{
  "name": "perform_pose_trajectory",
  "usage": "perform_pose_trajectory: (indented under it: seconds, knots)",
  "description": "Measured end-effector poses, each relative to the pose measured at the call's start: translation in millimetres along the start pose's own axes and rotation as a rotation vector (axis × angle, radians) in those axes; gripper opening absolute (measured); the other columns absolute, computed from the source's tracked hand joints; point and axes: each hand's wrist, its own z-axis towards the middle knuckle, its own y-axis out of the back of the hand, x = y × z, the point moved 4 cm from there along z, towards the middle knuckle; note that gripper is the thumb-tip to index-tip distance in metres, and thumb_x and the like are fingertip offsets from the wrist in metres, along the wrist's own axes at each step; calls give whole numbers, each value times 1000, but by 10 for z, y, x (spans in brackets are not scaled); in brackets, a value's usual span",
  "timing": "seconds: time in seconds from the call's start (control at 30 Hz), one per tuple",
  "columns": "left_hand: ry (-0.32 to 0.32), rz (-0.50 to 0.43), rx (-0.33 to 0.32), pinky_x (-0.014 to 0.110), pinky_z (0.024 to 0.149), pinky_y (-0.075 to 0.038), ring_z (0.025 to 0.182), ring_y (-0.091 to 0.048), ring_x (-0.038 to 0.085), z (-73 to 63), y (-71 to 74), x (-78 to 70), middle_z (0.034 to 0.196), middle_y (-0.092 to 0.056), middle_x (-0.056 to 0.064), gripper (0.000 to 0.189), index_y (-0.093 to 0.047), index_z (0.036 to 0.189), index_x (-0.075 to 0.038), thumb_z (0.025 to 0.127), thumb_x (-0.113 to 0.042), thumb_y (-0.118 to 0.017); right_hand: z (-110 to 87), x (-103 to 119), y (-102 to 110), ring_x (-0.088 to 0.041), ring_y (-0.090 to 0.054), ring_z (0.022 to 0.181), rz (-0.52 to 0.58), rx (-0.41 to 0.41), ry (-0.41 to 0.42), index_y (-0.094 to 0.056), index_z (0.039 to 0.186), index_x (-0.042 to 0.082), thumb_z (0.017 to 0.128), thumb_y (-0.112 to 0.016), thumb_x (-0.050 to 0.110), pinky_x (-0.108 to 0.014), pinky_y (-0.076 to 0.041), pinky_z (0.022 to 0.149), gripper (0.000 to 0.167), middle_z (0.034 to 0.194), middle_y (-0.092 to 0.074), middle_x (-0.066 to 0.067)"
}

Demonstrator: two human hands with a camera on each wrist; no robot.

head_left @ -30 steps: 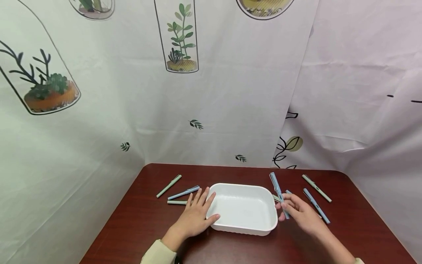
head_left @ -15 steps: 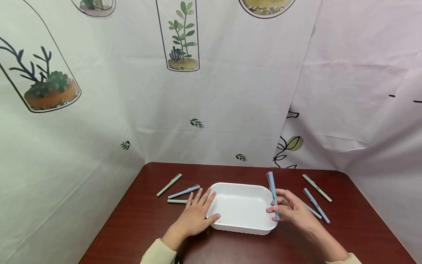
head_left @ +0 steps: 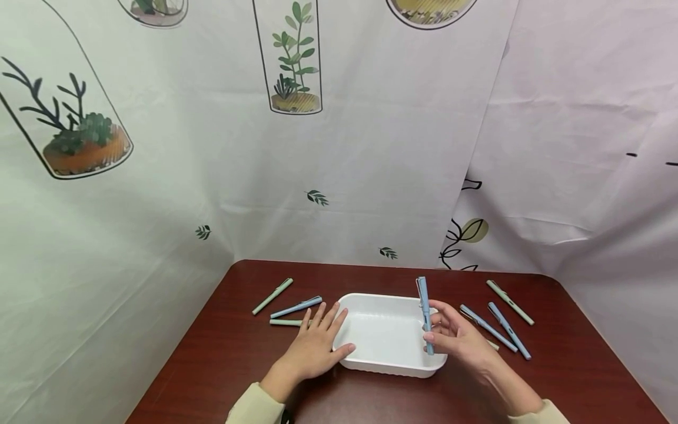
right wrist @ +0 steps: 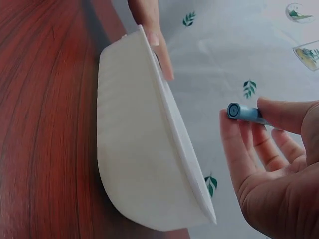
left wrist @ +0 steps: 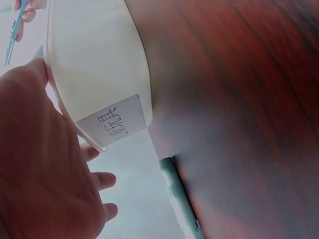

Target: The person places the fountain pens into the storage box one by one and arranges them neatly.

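A white rectangular tray [head_left: 389, 370] stands on the dark red table. My left hand [head_left: 311, 350] lies with spread, straight fingers on its left rim. Over the tray's right side, my right hand [head_left: 458, 340] pinches a blue pen [head_left: 425, 312] between thumb and fingers, clip end up. The right wrist view shows the round end of this pen [right wrist: 243, 112] above the level of the tray rim [right wrist: 174, 129]. In the left wrist view, a paper label [left wrist: 113, 119] with characters is on the tray's end wall, near a green pen [left wrist: 179, 196].
Left of the tray lie a green pen [head_left: 272, 296], a blue pen [head_left: 295, 307] and another green pen [head_left: 286, 323], partly behind my left fingers. To the right are two blue pens [head_left: 508, 330], a green pen [head_left: 510, 302] and one [head_left: 494, 345] mostly hidden by my right hand. Printed cloth hangs behind.
My right hand has moved left with the blue pen, from beside the tray's right edge to over its right side. Pens behind that hand have come into view. The left hand stays put.
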Motion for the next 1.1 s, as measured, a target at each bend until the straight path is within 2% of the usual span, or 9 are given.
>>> perform_pose_trajectory:
  seconds: [0.17,0.4,0.73,1.1]
  knots:
    - [3,-3,9,65,119,-15,153,-21,41,1,11,-2,167,-27,7,78,-33,160,-17,100,-66,-42,58,-21,-56,-11,-63,87,-37,-31,-31,-29,149,-3,94,-67,-2,-34,-59,77,67,106,-60,-8]
    - [0,-6,10,65,119,-16,152,-22,41,-3,19,-2,167,-27,8,79,-33,160,-17,100,-67,-41,135,-78,-125,-13,-63,87,-34,-86,-142,-27,154,0,93,-70,4,-36,-59,75,75,107,-59,-6]
    - [5,-24,12,64,119,-15,153,-20,41,-15,9,-6,167,-25,7,80,-31,161,-17,99,-69,-39,252,-158,-222,-15,-63,89,-25,-99,-179,-33,151,-1,94,-69,3,-37,-60,73,68,101,-61,-7]
    - [-7,-17,-18,64,119,-15,152,-22,43,-25,-10,-13,167,-26,10,82,-33,160,-15,99,-70,-39,350,-218,-329,-19,-63,87,-49,-111,-221,-35,150,-5,93,-69,2,-40,-60,73,67,100,-61,-9]
